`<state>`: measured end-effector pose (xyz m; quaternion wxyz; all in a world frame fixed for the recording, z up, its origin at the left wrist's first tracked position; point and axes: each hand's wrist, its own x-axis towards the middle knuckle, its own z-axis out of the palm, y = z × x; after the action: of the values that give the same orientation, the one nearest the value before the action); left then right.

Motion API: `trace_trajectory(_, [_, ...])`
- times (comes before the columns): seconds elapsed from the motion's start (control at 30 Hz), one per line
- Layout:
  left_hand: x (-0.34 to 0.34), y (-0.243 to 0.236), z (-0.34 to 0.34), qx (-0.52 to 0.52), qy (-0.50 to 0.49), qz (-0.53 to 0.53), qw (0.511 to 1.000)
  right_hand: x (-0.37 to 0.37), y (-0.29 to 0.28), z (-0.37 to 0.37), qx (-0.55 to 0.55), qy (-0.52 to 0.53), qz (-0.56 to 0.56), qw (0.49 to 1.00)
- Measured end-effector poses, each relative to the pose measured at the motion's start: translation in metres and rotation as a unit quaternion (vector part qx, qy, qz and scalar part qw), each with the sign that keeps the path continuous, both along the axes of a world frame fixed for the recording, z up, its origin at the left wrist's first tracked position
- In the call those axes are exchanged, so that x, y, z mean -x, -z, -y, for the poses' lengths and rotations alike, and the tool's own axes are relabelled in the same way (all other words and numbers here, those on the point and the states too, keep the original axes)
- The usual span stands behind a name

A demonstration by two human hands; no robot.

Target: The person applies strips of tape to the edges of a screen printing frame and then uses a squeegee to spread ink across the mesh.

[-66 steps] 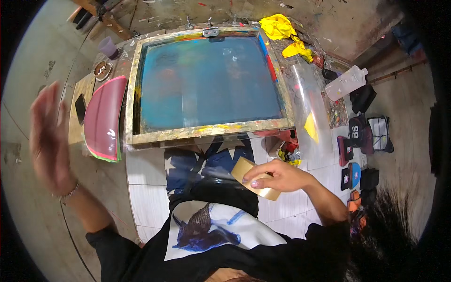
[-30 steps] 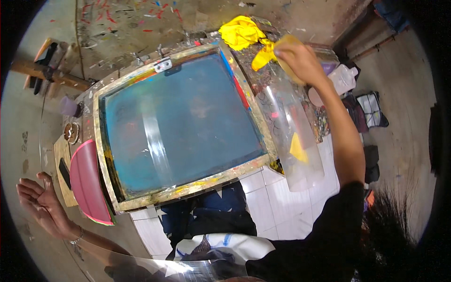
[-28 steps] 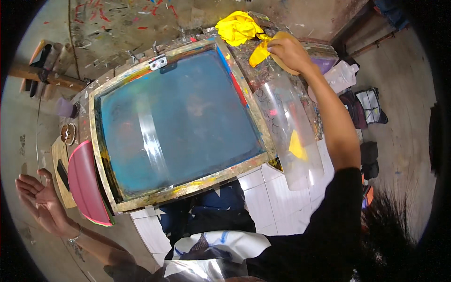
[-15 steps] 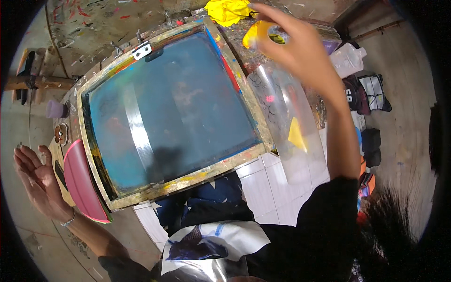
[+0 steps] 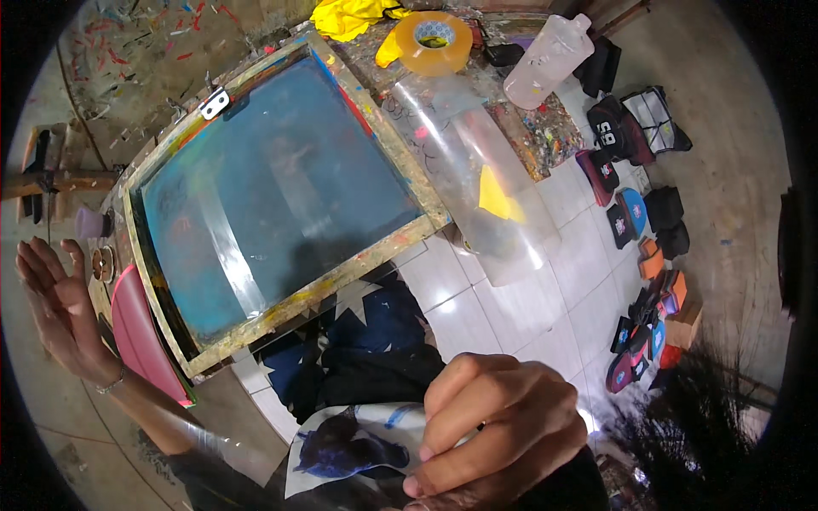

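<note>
My right hand (image 5: 503, 422) is closed, its fingers curled in above my lap. Anything within them is hidden. Just beside its fingertips lies a white cloth (image 5: 311, 477) with dark blue-purple stains on my lap. Out to the left, my left hand (image 5: 64, 311) holds nothing, palm turned up and fingers stretched. Between the hands and farther off is a screen-printing frame (image 5: 349, 255) with a wooden rim, blue-grey mesh and a shiny clear strip across it. A roll of clear tape (image 5: 464, 43) rests on the table past the frame's far right corner.
A clear plastic sheet (image 5: 503, 247) bearing a yellow piece overhangs the table's right side. Behind stand a translucent bottle (image 5: 545, 64) and a crumpled yellow cloth (image 5: 349, 17). A pink curved panel (image 5: 141, 332) leans left of the frame. Several small bags (image 5: 630, 213) line the tiled floor at right.
My right hand has come back from beside the tape roll to my lap, and its fingers have closed. My left hand stays stretched out at the left. The view has shifted somewhat.
</note>
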<state>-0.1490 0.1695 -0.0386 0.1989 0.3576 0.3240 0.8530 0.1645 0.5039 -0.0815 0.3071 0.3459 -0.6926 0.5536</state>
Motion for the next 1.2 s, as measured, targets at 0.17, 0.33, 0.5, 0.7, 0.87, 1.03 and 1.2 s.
trace_trajectory(0.17, [0.047, 0.024, -0.024, 0.103, -0.225, 0.054, 0.967, 0.002, 0.042, 0.026, 0.207, 0.070, 0.136, 0.966])
trace_trajectory(0.33, [0.105, 0.072, -0.127, 0.297, -0.196, -0.004, 0.934, -0.009, 0.097, 0.060, 0.541, -0.052, 0.443, 0.713])
trace_trajectory(0.5, [0.144, 0.149, -0.194, 0.437, -0.129, -0.060, 0.888, -0.003, 0.137, 0.080, 0.594, -0.212, 0.482, 0.608])
trace_trajectory(0.7, [0.167, 0.225, -0.222, 0.489, -0.194, -0.244, 0.815, 0.016, 0.147, 0.080, 0.602, -0.215, 0.498, 0.586])
trace_trajectory(0.87, [0.150, 0.244, -0.227, 0.477, -0.279, -0.272, 0.788, 0.018, 0.148, 0.077, 0.586, -0.193, 0.509, 0.600])
trace_trajectory(1.03, [0.138, 0.254, -0.231, 0.491, -0.310, -0.226, 0.782, 0.018, 0.147, 0.077, 0.584, -0.181, 0.502, 0.612])
trace_trajectory(1.2, [0.139, 0.255, -0.234, 0.511, -0.333, -0.299, 0.734, 0.017, 0.153, 0.077, 0.574, -0.182, 0.512, 0.613])
